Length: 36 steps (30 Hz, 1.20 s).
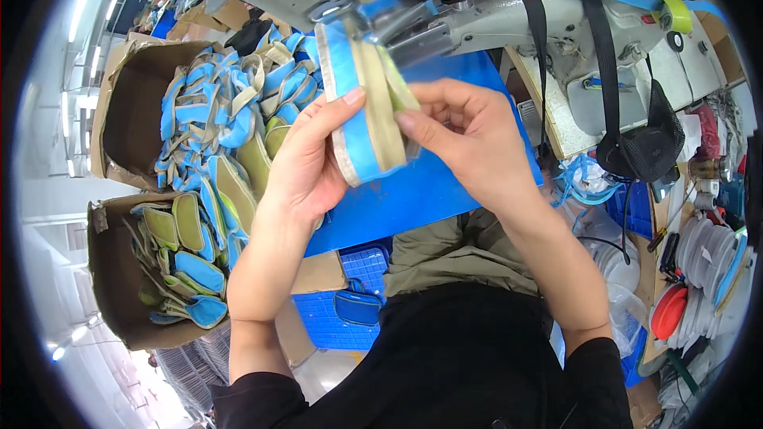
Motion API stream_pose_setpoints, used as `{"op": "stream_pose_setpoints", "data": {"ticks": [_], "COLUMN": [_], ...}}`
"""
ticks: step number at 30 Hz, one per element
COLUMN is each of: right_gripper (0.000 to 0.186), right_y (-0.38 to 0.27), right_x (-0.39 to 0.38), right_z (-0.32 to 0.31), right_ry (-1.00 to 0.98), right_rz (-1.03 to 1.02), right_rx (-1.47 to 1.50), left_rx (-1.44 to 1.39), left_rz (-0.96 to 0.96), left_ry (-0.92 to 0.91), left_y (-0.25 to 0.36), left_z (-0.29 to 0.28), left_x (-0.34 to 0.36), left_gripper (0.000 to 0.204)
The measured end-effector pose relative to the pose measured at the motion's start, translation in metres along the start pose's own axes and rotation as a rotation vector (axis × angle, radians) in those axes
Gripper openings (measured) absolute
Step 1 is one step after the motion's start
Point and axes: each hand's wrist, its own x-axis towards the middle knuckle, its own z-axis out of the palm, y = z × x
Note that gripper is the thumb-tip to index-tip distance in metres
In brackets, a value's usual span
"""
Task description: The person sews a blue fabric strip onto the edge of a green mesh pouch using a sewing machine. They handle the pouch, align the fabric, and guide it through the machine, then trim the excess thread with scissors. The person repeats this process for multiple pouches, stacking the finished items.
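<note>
Blue worktop (381,218) fills the ctr of the frame, smooth & flat, w/ a pale grey machine (493,32) across the top edge. Two cardboard boxes (127,282) stand upper & mid left, brown, flaps up; btwn them & the worktop, a heap of blue/tan strips (203,107) spills over, loosely tangled. Lower box holds rounded green & blue pouches (187,222). Low ctr: blue plastic basket (366,266) w/ a small dark-blue pouch (356,307). Far right, pale round discs (699,250) stacked, plus a red one (669,311).

Both forearms come up from the bottom edge, elbows bent, hands over the worktop. L hand (310,151) grips the fabric piece (358,111) by its left side, thumb flat on the blue face, other fingers behind. R hand (469,127) pinches its right edge btwn thumb & index, other fingers curled.

Piece sits upper ctr, held roughly upright: curved band, pale edging, bright blue panel, ribbed tan strip, green at the right side. Looks soft, bendy; top end blurred, so can't tell detail there.
</note>
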Motion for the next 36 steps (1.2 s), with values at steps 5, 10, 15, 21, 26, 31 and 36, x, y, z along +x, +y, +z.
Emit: {"op": "stream_pose_setpoints", "data": {"ticks": [5, 10, 15, 21, 26, 31, 36], "right_gripper": [0.012, 0.012, 0.014, 0.015, 0.017, 0.017, 0.016], "right_y": [0.009, 0.017, 0.011, 0.01, 0.015, 0.014, 0.016], "right_x": [-0.006, -0.006, -0.006, -0.009, -0.003, 0.011, 0.017], "right_z": [-0.001, -0.001, 0.0, 0.003, 0.005, 0.009, 0.012], "right_ry": [0.001, 0.042, 0.086, 0.084, 0.07, 0.063, 0.089], "right_rz": [-0.052, -0.111, -0.074, -0.08, -0.075, -0.047, -0.056], "right_rx": [-0.045, -0.177, -0.23, -0.214, -0.138, -0.105, -0.121], "left_rx": [0.087, 0.203, 0.233, 0.17, 0.174, 0.151, 0.141], "left_rz": [0.002, 0.032, 0.038, -0.003, 0.031, 0.003, 0.005], "left_ry": [-0.024, 0.011, 0.022, 0.042, 0.07, 0.054, 0.018], "left_y": [-0.003, -0.008, -0.006, -0.005, -0.004, 0.007, 0.011], "left_z": [-0.002, -0.001, 0.005, 0.004, 0.004, -0.005, -0.007], "left_x": [0.01, 0.019, 0.024, 0.023, 0.028, 0.044, 0.048], "left_gripper": [0.024, 0.022, 0.022, 0.022, 0.021, 0.022, 0.023]}}
